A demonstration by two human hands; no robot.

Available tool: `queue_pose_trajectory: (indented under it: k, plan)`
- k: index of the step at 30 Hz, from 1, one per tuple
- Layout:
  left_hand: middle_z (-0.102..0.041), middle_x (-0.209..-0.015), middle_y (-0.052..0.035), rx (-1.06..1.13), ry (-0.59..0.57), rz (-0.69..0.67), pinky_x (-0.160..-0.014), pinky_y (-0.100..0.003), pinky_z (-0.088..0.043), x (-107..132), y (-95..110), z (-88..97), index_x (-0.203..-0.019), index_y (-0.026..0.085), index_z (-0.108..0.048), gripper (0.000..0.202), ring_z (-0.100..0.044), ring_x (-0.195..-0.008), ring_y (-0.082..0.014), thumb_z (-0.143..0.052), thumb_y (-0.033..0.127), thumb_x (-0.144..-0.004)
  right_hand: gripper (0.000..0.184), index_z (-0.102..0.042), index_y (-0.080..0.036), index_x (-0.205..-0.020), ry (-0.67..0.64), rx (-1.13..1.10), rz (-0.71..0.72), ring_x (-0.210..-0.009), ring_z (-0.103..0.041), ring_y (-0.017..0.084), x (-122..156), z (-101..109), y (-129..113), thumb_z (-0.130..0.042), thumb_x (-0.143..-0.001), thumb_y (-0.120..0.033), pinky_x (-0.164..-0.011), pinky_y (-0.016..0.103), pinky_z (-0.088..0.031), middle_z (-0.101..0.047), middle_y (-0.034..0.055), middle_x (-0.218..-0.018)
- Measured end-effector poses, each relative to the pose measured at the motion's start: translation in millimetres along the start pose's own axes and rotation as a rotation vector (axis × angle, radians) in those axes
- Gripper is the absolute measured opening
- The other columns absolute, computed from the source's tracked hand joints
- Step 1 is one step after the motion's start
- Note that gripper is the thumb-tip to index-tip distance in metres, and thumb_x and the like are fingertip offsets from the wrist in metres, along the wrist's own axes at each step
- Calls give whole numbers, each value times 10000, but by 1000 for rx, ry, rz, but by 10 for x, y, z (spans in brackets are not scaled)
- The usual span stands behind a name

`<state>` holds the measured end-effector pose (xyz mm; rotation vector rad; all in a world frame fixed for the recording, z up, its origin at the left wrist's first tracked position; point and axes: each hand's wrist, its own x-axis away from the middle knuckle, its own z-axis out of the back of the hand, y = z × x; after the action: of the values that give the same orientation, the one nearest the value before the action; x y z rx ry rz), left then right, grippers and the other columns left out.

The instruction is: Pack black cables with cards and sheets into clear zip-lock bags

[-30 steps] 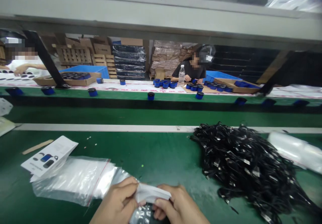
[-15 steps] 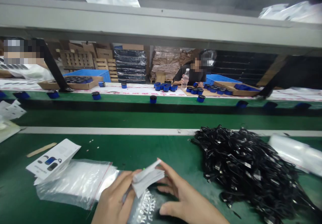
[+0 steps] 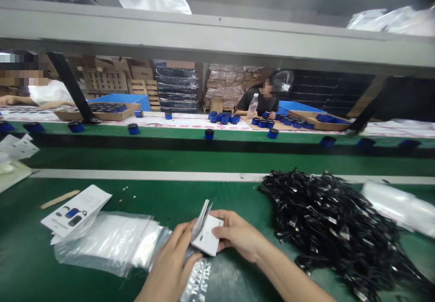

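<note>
My right hand [image 3: 239,234] pinches a folded white leaflet [image 3: 208,236] between thumb and fingers, its leaves fanned partly apart. Curled at the leaflet's left edge, my left hand [image 3: 173,256] grips a clear plastic bag [image 3: 199,277] with shiny whitish markings, which hangs below its thumb. How far the leaflet's lower edge reaches into the bag is hidden by the fingers. Left of my hands lies a stack of clear zip bags [image 3: 102,243]. A printed card [image 3: 76,213] with pictures of a device overlaps that stack.
A big heap of black cables [image 3: 326,229] lies to the right, beside a clear plastic roll [image 3: 397,207]. A wooden stick [image 3: 60,199] is at the left. Blue-and-black round devices [image 3: 209,134] line the far belt. Two people sit beyond it, below an overhead shelf [image 3: 217,32].
The leaflet has turned more upright and its leaves have spread. My right hand has gone from loosely open beside it to pinching it. My left hand keeps hold of the bag.
</note>
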<state>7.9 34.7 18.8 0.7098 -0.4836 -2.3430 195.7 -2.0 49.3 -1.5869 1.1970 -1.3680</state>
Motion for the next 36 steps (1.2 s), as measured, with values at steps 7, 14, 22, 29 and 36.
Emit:
queue_pose_trajectory:
  k: [7,14,22,29,36]
  plan:
    - [-560,-1265,-89,-65,-220,3,-914,-362,-516,33,-94,31,-1290,208,-458,473,-591,-1108,-223,-525,169,-823,398,-627,-135,-1038,-15,529,50,-721,-597,154,-378,413,-186,-577,-686,43,-661,301,-491,-642,-1,-808]
    - [-578,-1281,-134,-260,-235,-128,-908,-619,-449,122,-333,14,-1267,236,-516,642,-529,-1171,-401,-751,303,-673,374,-510,-160,-1207,33,691,89,-851,-616,187,-555,440,-153,-614,-850,-125,-753,378,-523,-609,49,-1035]
    - [-603,-1254,-188,-411,-109,-431,-850,-613,-489,302,-474,16,-1279,183,-510,770,-536,-1161,-407,-633,643,-674,593,-306,-130,-1365,262,643,98,-727,-613,148,-481,390,-5,-512,-824,-2,-657,294,-520,-605,36,-924]
    - [-620,-1231,-187,-500,-17,-390,-776,-567,-547,298,-254,-121,-1256,116,-538,701,-592,-1092,-403,-549,618,-766,567,-346,-75,-1341,410,743,203,-744,-589,178,-300,389,-20,-539,-810,-121,-781,373,-478,-574,104,-1016]
    - [-480,-1387,-143,-428,-182,-278,-829,-714,-431,345,-382,-36,-1375,222,-397,756,-434,-1236,-446,-602,588,-745,158,-632,-205,-892,236,835,296,-800,-620,175,454,-101,205,-493,-864,-135,-732,278,-484,-642,22,-872]
